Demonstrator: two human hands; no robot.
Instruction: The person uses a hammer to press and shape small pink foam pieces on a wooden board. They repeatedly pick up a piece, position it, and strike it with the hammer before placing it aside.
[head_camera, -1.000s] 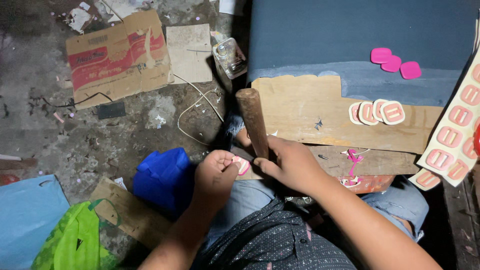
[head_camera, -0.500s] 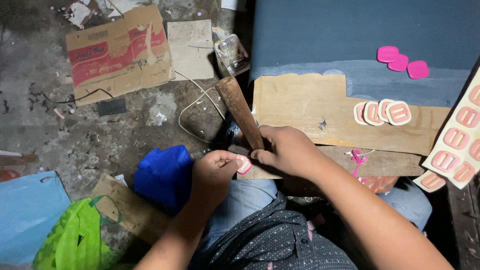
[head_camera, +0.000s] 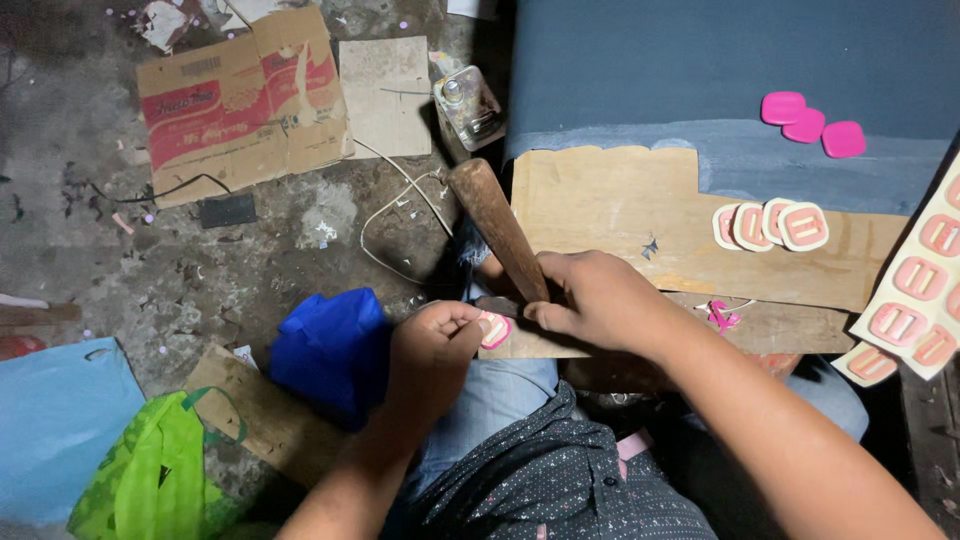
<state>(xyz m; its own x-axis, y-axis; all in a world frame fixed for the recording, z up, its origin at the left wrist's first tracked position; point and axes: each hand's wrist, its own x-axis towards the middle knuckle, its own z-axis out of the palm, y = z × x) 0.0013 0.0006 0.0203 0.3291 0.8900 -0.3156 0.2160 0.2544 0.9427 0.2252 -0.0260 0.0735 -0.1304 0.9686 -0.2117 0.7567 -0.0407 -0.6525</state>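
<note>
Presently, the right hand (head_camera: 590, 300) is closed around a wooden handle (head_camera: 497, 228) angled over the board (head_camera: 610, 210), while the left hand (head_camera: 435, 345) pinches a pink piece (head_camera: 494, 329) at the board's near edge, beside a blue bag (head_camera: 330, 345).

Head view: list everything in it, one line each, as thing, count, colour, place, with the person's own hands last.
Brown wooden-handled tool: one, brown, gripped in the right hand over the board edge.
Small pink rounded piece: one, pink and cream, pinched in the left hand.
Pale wooden board: one, tan, on the dark blue surface.
Pink-and-cream rounded pieces: four, overlapping, on the board.
Plain pink pads: three, magenta, upper right.
Cream sheet of pink pieces: one, right edge.
Printed cardboard: one, brown and red, floor, upper left.
Blue bag: one, beside the left arm.
Green bag: one, lower left.
Left hand: one, centre.
Right hand: one, centre.
</note>
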